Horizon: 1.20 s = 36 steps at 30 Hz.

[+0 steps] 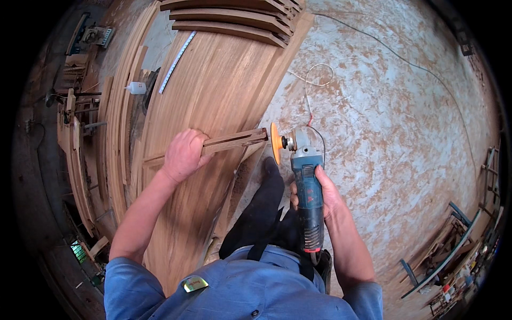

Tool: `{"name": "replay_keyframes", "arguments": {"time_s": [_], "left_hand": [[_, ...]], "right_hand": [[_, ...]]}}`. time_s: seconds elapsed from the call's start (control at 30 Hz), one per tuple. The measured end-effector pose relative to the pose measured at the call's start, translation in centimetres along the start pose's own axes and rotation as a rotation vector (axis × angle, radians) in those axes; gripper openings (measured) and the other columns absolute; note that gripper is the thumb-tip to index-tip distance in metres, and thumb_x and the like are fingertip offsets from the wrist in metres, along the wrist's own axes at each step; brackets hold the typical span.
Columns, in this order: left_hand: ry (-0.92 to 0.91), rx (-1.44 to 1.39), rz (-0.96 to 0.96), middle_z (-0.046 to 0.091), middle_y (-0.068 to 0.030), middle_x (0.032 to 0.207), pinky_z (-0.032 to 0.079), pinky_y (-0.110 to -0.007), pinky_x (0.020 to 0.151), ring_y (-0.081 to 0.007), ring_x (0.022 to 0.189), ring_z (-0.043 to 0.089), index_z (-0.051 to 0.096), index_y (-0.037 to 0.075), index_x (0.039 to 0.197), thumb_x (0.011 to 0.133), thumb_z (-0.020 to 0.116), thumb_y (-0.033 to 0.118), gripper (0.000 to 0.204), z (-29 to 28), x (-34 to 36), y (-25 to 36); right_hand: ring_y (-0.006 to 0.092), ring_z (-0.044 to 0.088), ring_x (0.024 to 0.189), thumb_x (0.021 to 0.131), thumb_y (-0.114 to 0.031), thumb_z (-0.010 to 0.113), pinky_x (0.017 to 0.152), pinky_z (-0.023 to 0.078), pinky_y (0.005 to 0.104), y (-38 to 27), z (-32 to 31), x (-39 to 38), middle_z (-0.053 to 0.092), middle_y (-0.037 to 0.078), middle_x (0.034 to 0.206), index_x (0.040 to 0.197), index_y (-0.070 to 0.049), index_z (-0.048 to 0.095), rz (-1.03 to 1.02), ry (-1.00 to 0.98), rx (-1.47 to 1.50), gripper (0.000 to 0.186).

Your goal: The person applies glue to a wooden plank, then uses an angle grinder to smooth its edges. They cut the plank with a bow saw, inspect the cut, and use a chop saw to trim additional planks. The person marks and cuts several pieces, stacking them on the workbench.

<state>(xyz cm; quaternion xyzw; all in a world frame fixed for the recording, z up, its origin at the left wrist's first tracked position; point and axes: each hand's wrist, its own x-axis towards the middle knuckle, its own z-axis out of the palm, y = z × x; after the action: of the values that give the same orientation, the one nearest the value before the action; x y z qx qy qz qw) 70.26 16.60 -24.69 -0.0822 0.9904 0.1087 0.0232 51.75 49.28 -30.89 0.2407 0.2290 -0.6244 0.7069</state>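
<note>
My left hand [183, 153] is closed on a narrow, grooved wooden piece [234, 140], which lies roughly level over a large wooden panel [208, 80]. My right hand [324, 194] grips the blue body of an angle grinder [306, 208] with a red ring at its rear. The grinder's yellow disc [274, 143] stands on edge just beside the right end of the wooden piece; whether they touch I cannot tell. A white measuring strip [177, 62] lies on the panel's upper left.
Curved dark boards [229, 29] are stacked at the panel's far end. A white bottle [136, 88] is among long planks [122, 106] to the left. Cables [386, 48] cross the pale floor [405, 133]. Wood and metal frames [448, 245] lie at the lower right.
</note>
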Motion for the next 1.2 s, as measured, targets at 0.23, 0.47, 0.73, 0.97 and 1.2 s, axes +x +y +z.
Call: {"name": "replay_keyframes", "arguments": {"time_s": [0.23, 0.47, 0.73, 0.97, 1.2], "left_hand": [[0.024, 0.017, 0.010, 0.062, -0.0119, 0.097, 0.049, -0.043, 0.079, -0.0327, 0.091, 0.060, 0.056, 0.005, 0.101, 0.071, 0.078, 0.019, 0.039, 0.1, 0.0, -0.1], [0.066, 0.034, 0.034, 0.062, -0.0102, 0.093, 0.049, -0.042, 0.077, -0.0311, 0.088, 0.061, 0.057, 0.006, 0.096, 0.070, 0.079, 0.020, 0.037, 0.1, 0.2, 0.1], [0.063, 0.037, 0.035, 0.062, -0.0103, 0.093, 0.050, -0.042, 0.077, -0.0308, 0.088, 0.061, 0.057, 0.005, 0.096, 0.068, 0.080, 0.020, 0.039, -0.1, 0.2, 0.1], [0.021, 0.015, 0.019, 0.062, -0.0121, 0.098, 0.049, -0.044, 0.078, -0.0332, 0.091, 0.060, 0.056, 0.005, 0.101, 0.069, 0.078, 0.018, 0.041, 0.2, 0.0, 0.0], [0.008, 0.005, 0.012, 0.062, -0.0131, 0.100, 0.049, -0.044, 0.080, -0.0341, 0.093, 0.060, 0.055, 0.004, 0.104, 0.069, 0.078, 0.016, 0.044, 0.2, -0.2, -0.2]], "right_hand": [[0.0318, 0.068, 0.071, 0.089, -0.059, 0.063, 0.060, 0.058, 0.0434, 0.1, -0.1, 0.2, 0.067, 0.019, 0.090, 0.122, -0.008, 0.054, 0.013, 0.043, -0.060, 0.062], [0.0312, 0.068, 0.069, 0.089, -0.059, 0.063, 0.060, 0.059, 0.0435, 0.1, 0.1, -0.1, 0.067, 0.018, 0.088, 0.121, -0.006, 0.054, 0.000, 0.032, -0.007, 0.063], [0.0307, 0.069, 0.068, 0.087, -0.059, 0.066, 0.060, 0.059, 0.0434, -0.2, -0.2, 0.2, 0.067, 0.018, 0.087, 0.120, -0.005, 0.055, -0.001, 0.073, -0.107, 0.064], [0.0307, 0.069, 0.069, 0.087, -0.058, 0.066, 0.060, 0.059, 0.0429, -0.1, 0.5, 0.3, 0.068, 0.018, 0.088, 0.121, -0.005, 0.054, -0.001, 0.018, -0.064, 0.064], [0.0307, 0.069, 0.070, 0.089, -0.058, 0.064, 0.059, 0.059, 0.0431, -0.3, 0.3, 0.0, 0.068, 0.018, 0.089, 0.121, -0.006, 0.054, -0.014, 0.073, -0.073, 0.062]]}}
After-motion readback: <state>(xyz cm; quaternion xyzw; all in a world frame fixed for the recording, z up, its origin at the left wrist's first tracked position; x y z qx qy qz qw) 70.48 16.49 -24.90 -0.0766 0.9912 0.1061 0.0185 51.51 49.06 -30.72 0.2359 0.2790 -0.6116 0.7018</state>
